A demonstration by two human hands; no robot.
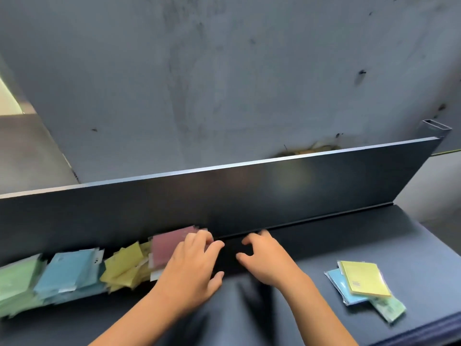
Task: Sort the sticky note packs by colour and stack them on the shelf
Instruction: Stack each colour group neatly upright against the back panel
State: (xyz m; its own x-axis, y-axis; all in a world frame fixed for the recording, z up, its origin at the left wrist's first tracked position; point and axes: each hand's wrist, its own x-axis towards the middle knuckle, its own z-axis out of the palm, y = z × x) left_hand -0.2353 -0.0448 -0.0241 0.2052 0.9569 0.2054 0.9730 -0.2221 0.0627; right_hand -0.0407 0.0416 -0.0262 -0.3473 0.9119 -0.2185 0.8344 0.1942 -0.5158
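A tall grey wall [224, 71] fills the upper part of the view; it is marked with dark smudges and small black spots. In front of the wall, a dark upright back panel [249, 191] is seen, its top edge catching a line of light, with a soft glare reflected on its face. Behind the panel's right end, an open metal tube end [436, 127] is visible. Left of the wall, a grey floor [22, 151] and a bright pale strip are seen.
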